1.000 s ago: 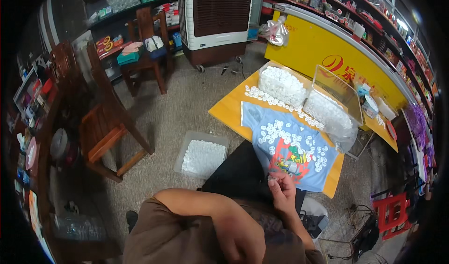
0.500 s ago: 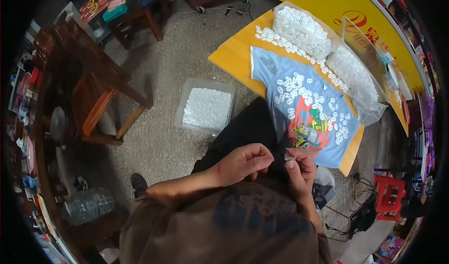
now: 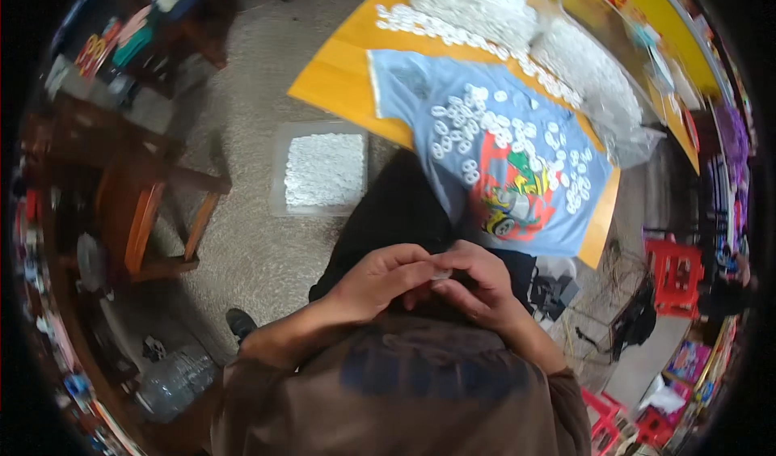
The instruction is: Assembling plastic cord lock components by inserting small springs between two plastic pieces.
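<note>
- A small pale piece (image 3: 441,274) sits where the two hands meet, low in the view in front of the brown shirt; clock directions run from there, with 12 at the top of the view.
- Right hand (image 3: 478,282): thumb and forefinger pinch the piece.
- Left hand (image 3: 388,278): fingers curled, thumb and fingertips drawn in against the piece; I cannot tell whether they grip it.
- The piece looks whitish and thin; its outline is mostly covered by fingertips.
- White discs (image 3: 501,96), flat and oval with darker marks in the middle, lie scattered over a light-blue T-shirt (image 3: 453,76) at 1 o'clock, which has a red, green and yellow print.
- Counts: one piece between the hands, one T-shirt, one yellow tabletop (image 3: 339,76) beneath it, three clear tubs. The discs run to dozens and overlap too much to count.
- One tub (image 3: 280,169) stands on the floor at 10 o'clock, filled with neatly packed white pieces; two on the tabletop, at 12 and 1 o'clock, are heaped with white pieces.
- The 12 o'clock tub is cut off by the upper edge.
- A crumpled clear bag (image 3: 626,137) at 2 o'clock has contents hard to make out.
</note>
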A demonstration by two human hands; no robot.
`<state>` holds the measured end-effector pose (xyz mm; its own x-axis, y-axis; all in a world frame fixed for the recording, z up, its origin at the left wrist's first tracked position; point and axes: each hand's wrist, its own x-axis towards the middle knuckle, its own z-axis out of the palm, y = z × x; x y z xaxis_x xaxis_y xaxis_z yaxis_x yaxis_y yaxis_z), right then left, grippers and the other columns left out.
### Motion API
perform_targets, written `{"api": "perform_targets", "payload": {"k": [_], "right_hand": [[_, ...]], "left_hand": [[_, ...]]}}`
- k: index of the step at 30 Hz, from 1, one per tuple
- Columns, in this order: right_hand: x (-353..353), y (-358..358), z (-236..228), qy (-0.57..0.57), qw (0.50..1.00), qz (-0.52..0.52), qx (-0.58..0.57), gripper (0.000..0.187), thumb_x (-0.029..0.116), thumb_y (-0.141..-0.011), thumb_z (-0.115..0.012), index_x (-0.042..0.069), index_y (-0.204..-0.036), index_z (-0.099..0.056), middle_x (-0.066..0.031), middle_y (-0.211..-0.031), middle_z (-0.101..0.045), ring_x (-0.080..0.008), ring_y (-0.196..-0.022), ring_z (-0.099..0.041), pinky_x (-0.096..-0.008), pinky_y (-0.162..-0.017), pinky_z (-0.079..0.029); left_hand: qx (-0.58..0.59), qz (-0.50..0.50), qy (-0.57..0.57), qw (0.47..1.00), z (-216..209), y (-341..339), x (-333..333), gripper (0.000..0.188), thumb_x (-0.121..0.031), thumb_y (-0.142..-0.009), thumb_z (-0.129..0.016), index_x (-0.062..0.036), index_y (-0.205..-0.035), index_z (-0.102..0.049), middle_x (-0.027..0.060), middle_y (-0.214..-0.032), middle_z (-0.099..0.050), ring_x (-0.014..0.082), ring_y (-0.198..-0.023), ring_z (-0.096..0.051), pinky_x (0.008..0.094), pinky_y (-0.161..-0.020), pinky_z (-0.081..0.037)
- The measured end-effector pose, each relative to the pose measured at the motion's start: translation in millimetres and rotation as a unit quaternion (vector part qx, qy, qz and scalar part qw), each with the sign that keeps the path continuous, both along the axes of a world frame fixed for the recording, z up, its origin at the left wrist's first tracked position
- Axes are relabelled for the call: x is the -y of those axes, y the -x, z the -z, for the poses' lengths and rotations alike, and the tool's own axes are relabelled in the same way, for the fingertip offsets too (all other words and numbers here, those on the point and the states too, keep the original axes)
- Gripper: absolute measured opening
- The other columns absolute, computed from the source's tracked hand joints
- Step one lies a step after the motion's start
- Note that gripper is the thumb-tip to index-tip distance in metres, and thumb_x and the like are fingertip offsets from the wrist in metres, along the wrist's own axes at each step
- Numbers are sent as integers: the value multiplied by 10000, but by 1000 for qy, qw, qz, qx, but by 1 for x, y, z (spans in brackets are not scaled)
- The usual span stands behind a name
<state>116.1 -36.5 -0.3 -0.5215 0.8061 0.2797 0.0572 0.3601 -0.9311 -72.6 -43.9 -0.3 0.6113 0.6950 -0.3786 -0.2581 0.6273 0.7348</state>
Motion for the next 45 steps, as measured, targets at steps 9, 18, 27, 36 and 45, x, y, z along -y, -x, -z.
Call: {"api": "perform_targets", "payload": {"k": [9,18,27,36,45], "right_hand": [[-25,-5,9,43,999,-19,-13,376,97,-753,-683,21,-1101,-563,-68,-705,-552,-202,-606,-530,-300,-531,-383],[-50,-17,33,141,988,-56,-17,291,225,-835,-583,37,-1053,-545,-114,-777,-537,-297,-722,-545,-388,-621,-431],[-67,-26,49,181,981,-59,-34,262,214,-826,-585,24,-1004,-553,-130,-784,-530,-319,-747,-535,-407,-641,-423],[-61,-29,52,168,983,-52,-52,204,185,-818,-580,24,-941,-557,-143,-810,-537,-336,-774,-528,-419,-673,-421],[-60,-37,56,190,979,-32,-64,201,183,-831,-575,24,-955,-563,-137,-828,-541,-323,-780,-529,-403,-671,-428]], "left_hand": [[-65,-29,84,994,10,4,-19,65,-44,-841,-527,-14,-888,-559,32,-708,-548,74,-580,-493,197,-519,-387],[-229,-340,-7,912,85,60,-77,117,-147,-879,-530,-69,-799,-497,0,-609,-457,76,-522,-388,209,-497,-314],[-377,-423,-230,791,65,23,-88,90,-80,-898,-462,-23,-838,-498,7,-691,-448,68,-582,-374,190,-517,-305],[-410,19,-690,596,25,-50,-123,368,-106,-588,-770,-32,-923,-640,32,-792,-543,194,-643,-518,306,-559,-367],[-475,57,-687,547,27,-70,-142,404,-49,-606,-752,-39,-992,-636,49,-838,-566,207,-682,-520,326,-613,-387]]}}
